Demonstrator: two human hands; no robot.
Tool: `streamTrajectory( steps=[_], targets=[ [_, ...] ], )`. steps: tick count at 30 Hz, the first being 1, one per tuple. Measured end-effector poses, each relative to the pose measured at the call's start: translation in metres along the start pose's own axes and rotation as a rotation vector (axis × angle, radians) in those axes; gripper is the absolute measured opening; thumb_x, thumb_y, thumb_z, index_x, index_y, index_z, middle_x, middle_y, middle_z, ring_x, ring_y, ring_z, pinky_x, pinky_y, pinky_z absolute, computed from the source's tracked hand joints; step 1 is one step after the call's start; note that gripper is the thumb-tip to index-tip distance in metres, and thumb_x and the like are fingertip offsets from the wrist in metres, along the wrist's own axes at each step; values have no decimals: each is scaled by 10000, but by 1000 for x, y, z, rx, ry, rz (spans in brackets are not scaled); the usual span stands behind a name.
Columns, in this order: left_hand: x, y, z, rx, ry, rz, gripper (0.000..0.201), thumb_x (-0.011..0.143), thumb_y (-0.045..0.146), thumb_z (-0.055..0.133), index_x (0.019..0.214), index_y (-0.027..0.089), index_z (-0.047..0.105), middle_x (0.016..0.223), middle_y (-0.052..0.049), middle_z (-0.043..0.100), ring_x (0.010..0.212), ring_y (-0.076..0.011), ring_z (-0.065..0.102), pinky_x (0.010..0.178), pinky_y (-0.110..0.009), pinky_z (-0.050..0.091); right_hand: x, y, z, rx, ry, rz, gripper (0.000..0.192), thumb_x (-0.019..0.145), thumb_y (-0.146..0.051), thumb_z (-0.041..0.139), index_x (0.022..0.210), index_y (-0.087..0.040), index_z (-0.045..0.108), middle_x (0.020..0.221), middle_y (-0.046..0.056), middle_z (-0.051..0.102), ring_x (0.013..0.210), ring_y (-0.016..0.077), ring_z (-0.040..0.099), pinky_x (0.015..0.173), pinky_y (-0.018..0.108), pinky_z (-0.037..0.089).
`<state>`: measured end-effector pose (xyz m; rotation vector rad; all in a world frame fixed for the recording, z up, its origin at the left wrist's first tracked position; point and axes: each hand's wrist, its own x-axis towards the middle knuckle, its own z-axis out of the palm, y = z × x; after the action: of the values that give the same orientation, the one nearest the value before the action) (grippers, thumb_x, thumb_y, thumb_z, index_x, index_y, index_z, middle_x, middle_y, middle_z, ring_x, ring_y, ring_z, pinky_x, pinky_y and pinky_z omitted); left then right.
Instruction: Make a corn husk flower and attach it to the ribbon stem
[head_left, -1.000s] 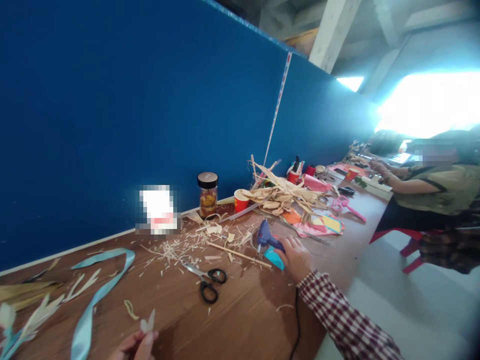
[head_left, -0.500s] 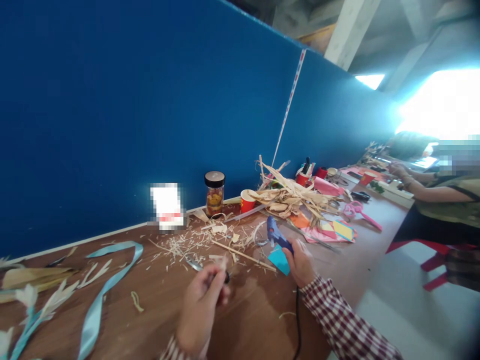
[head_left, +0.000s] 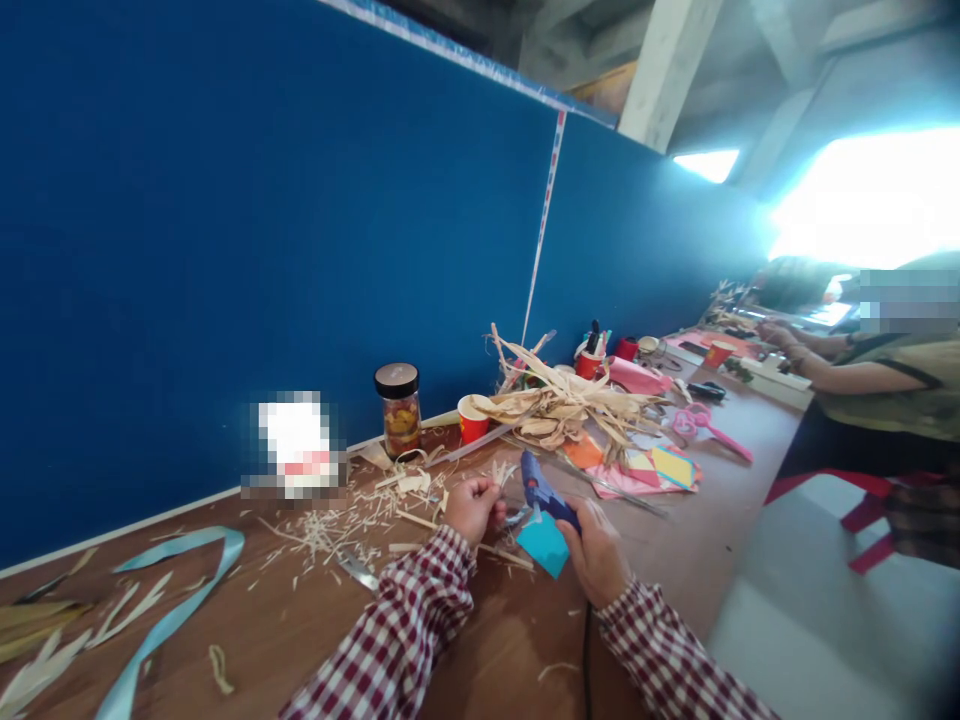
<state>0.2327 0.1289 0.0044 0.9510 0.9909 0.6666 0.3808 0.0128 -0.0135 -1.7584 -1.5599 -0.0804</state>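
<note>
In my right hand (head_left: 600, 555) is a blue glue gun (head_left: 546, 492), its nozzle end tilted up to the left and its dark cord (head_left: 587, 650) running down the table. My left hand (head_left: 474, 508) is just left of the gun, fingers pinched on a small pale strip of husk (head_left: 501, 472); part of it is hidden by the fingers. Under the gun lies a turquoise paper square (head_left: 544, 545). Metal scissor blades (head_left: 358, 572) show beside my left sleeve, which hides the rest of them.
Pale shavings (head_left: 315, 535) litter the table. Behind stand a black-lidded jar (head_left: 401, 415), a red paper cup (head_left: 473, 425) and a heap of dried husks (head_left: 570, 405). Pink scissors (head_left: 712, 430) lie right, a light-blue ribbon (head_left: 176, 600) left. Another person (head_left: 877, 370) works at the far right.
My left hand has moved forward and right, close to the glue gun, with the pale strip still pinched. The gun stays in my right hand. The camera view has shifted slightly.
</note>
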Motion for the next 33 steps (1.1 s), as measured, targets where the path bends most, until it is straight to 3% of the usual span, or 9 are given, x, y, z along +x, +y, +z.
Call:
streamTrajectory(
  steps=[3,6,9,14,18,22,24,29,33],
  targets=[
    [3,2,1,60,14,-2,182,822,255,499,941,132,558,856,-26,601,655,-110,578,565,-272,493,6,3,-5,125,119,81,242,830,-336,425,992,-175,505,880,80,561,830,235,517,738,398,408],
    [4,5,2,90,41,19,198,821,261,499,963,135,555,895,-35,600,696,-123,584,597,-293,497,11,3,-15,455,196,266,233,816,-372,456,944,-187,517,762,37,548,695,193,508,653,349,414],
    [0,11,1,84,108,69,151,816,239,507,902,128,562,792,-9,600,592,-93,563,531,-251,481,13,-5,-23,723,150,372,246,840,-416,411,863,-199,524,668,9,528,574,157,493,540,299,416],
    [-23,20,-6,-1,199,202,77,703,212,628,753,161,602,566,20,573,424,-70,505,394,-177,400,6,-32,-30,1077,35,478,287,834,-453,410,817,-210,562,659,21,550,558,160,527,482,291,431],
    [-53,18,-15,-104,175,222,103,659,225,663,724,154,626,584,2,614,440,-72,527,396,-165,419,-2,-56,-32,1441,-31,599,250,790,-433,516,822,-193,579,690,16,543,590,142,520,502,272,450],
    [-83,9,-37,-234,199,166,169,639,211,693,782,140,638,615,-18,639,503,-83,571,468,-179,480,-6,-77,-29,1683,-99,679,254,774,-441,547,786,-190,578,673,-17,499,578,88,473,520,205,437],
    [-98,6,-53,-298,226,150,185,638,180,699,807,132,638,609,-18,634,503,-75,570,472,-166,482,-7,-88,-25,1752,-147,696,272,752,-460,565,793,-192,581,655,-26,473,558,81,450,508,192,428],
    [-130,8,-93,-442,303,151,13,726,138,615,735,128,617,652,-10,619,455,-27,530,431,-115,464,-9,-119,-14,1730,-240,657,254,749,-442,576,796,-192,580,642,-20,451,541,91,423,483,209,411],
    [-140,21,-107,-527,315,189,49,774,126,547,760,147,590,728,-10,624,433,-13,505,404,-110,451,-12,-137,-10,1623,-310,544,228,775,-423,549,796,-197,573,660,-3,461,553,110,430,471,231,402]
  ],
)
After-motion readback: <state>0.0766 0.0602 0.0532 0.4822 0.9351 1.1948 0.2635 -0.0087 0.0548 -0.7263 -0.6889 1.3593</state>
